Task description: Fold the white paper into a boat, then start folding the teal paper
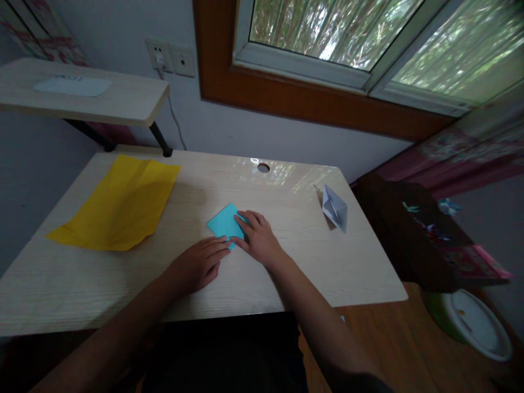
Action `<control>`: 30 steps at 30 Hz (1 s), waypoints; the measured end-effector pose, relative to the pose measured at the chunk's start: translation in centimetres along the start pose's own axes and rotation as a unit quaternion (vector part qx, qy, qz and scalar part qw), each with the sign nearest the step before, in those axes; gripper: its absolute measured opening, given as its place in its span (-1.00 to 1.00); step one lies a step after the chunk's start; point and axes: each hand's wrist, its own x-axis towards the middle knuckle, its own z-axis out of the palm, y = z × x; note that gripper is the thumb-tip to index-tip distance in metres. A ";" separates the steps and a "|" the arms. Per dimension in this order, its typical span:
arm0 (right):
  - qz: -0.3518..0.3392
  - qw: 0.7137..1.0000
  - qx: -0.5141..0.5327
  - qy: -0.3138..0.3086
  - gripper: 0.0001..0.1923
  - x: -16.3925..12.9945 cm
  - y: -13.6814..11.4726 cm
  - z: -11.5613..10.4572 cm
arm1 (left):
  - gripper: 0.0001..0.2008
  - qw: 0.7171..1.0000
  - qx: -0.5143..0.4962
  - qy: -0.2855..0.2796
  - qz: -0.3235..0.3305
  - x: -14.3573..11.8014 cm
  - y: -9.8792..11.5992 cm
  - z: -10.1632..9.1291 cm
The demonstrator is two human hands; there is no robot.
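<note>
A small light-blue sheet of origami paper (225, 220), folded into a diamond, lies flat on the desk in front of me. My left hand (200, 263) holds its near corner, with the fingertips pressed there and the other fingers curled under. On the paper's right side rests my right hand (258, 236), its forefinger on top and its thumb at the near edge beside the left fingertips. Both hands hide the right and near corners. The thumb of my left hand is mostly hidden.
A large creased yellow sheet (123, 202) lies at the desk's left, below a raised shelf (126, 103). A folded white paper boat (334, 208) stands at the right. The desk (352, 273) has a round cable hole (263, 167) near its back edge.
</note>
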 end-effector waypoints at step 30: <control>0.006 0.999 0.018 -0.027 -0.30 -0.8 -0.1 -0.2 | -0.54 0.949 0.012 0.182 -0.256 0.5 -2.1 -0.4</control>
